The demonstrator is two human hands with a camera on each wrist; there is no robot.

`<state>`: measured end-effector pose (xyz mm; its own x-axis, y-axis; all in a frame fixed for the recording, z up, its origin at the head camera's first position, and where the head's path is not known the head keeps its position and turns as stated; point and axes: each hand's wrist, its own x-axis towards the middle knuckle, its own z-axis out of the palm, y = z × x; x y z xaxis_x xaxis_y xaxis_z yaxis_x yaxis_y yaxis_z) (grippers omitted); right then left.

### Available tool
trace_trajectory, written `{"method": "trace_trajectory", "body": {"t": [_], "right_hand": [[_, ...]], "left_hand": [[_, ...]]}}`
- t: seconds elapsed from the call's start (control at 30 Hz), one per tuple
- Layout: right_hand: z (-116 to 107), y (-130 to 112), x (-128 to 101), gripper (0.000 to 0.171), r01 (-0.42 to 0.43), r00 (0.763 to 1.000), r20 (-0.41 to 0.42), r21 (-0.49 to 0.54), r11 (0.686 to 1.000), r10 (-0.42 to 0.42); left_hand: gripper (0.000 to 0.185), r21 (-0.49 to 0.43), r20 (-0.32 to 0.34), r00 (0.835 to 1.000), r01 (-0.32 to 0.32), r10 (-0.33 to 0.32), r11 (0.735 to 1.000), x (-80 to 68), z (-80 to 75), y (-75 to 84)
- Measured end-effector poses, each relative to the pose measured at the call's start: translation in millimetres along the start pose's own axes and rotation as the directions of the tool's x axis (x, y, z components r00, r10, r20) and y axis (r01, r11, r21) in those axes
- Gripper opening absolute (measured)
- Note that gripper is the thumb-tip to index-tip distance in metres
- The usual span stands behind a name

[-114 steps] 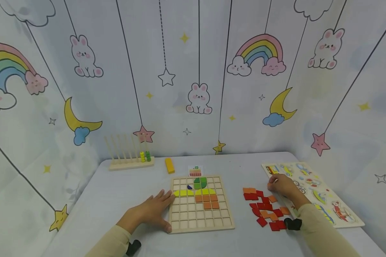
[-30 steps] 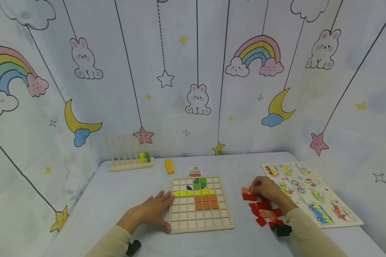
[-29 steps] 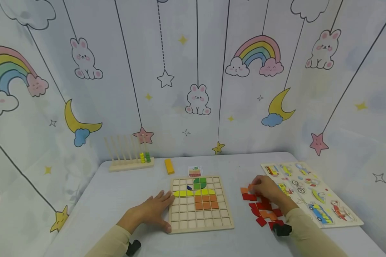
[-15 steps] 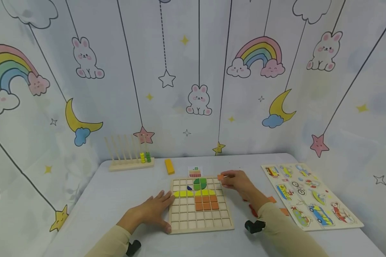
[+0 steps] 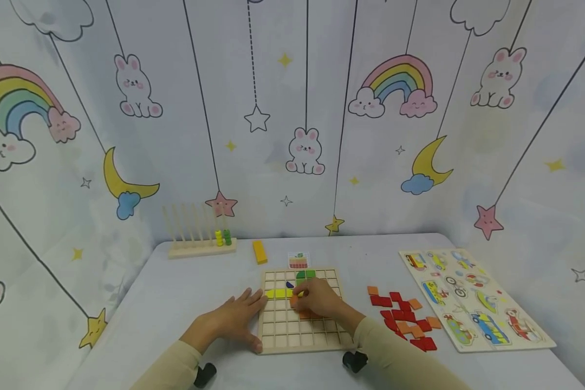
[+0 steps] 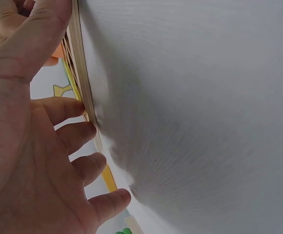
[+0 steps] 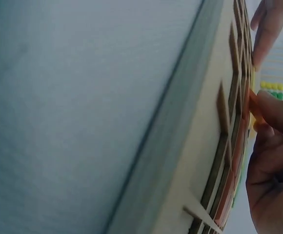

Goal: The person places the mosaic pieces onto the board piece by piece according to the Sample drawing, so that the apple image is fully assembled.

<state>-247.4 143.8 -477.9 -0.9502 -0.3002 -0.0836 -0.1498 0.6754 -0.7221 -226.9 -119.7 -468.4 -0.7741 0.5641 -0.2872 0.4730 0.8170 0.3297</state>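
A wooden grid board (image 5: 292, 350) lies in the middle of the table, with yellow, green, dark blue and orange tiles in some of its squares. My left hand (image 5: 235, 320) rests with spread, straight fingers against the board's left edge; the left wrist view shows thumb and fingertips along that rim. My right hand (image 5: 322, 299) is over the board and pinches an orange tile (image 5: 294, 301) between thumb and finger. In the right wrist view this orange tile (image 7: 255, 106) stands tilted close over the grid. The right hand hides part of the orange and yellow rows.
Loose red tiles (image 5: 403, 314) and orange tiles (image 5: 415, 304) lie right of the board. A vehicle picture puzzle (image 5: 478, 298) is at the far right. Behind the board are a small picture card (image 5: 299, 260), a yellow block (image 5: 260, 252) and a peg stand with beads (image 5: 202, 248).
My right hand has picked an orange tile from the loose pile and carried it left over the board. Another orange tile joined the board's lower orange row earlier. The left hand stays put.
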Motion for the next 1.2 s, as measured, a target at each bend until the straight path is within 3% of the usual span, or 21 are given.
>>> {"method": "trace_trajectory", "body": {"t": [0.27, 0.33, 0.43, 0.53, 0.67, 0.73, 1.0, 1.1, 1.2], "right_hand": [[4.9, -3.0, -3.8, 0.039, 0.023, 0.999, -0.021, -0.107, 0.994, -0.025], [-8.8, -0.1, -6.4, 0.041, 0.036, 0.999, -0.024, -0.083, 0.996, -0.038], [-46.6, 17.7, -13.0, 0.040, 0.004, 0.998, -0.069, 0.002, 1.000, -0.004], [-90.2, 50.6, -24.3, 0.039, -0.129, 0.978, -0.146, 0.131, 0.983, 0.148], [-123.6, 95.0, -41.6, 0.045, -0.341, 0.912, -0.175, 0.175, 0.923, 0.371], [-128.4, 109.3, -48.0, 0.044, -0.392, 0.897, -0.164, 0.137, 0.910, 0.411], [-124.2, 120.5, -50.6, 0.026, -0.357, 0.921, -0.173, -0.017, 0.934, 0.348], [-124.4, 120.4, -49.5, 0.023, -0.364, 0.917, -0.182, -0.012, 0.931, 0.356], [-124.0, 119.3, -47.7, 0.026, -0.353, 0.912, -0.190, 0.090, 0.931, 0.364]], "left_hand": [[0.116, -0.003, 0.002, 1.000, -0.002, 0.002, 1.000, -0.2, -1.6, 1.9], [0.117, -0.002, -0.003, 1.000, -0.006, 0.006, 1.000, -0.5, -2.0, 1.9], [0.117, -0.003, -0.013, 1.000, -0.010, 0.010, 1.000, -1.1, -2.6, 1.8], [0.116, -0.008, -0.014, 1.000, -0.006, 0.006, 1.000, -2.1, -3.0, 2.1], [0.115, -0.026, -0.005, 1.000, 0.000, 0.000, 1.000, -3.3, -3.0, 3.9], [0.116, -0.028, -0.003, 1.000, -0.002, 0.002, 1.000, -3.4, -3.0, 5.0], [0.116, -0.005, -0.007, 1.000, -0.008, 0.008, 1.000, -1.7, -1.2, 3.5], [0.116, -0.003, -0.004, 1.000, -0.007, 0.007, 1.000, -1.2, 0.0, 3.0], [0.117, 0.001, -0.005, 1.000, -0.006, 0.006, 1.000, -1.3, 0.9, 2.8]]}}
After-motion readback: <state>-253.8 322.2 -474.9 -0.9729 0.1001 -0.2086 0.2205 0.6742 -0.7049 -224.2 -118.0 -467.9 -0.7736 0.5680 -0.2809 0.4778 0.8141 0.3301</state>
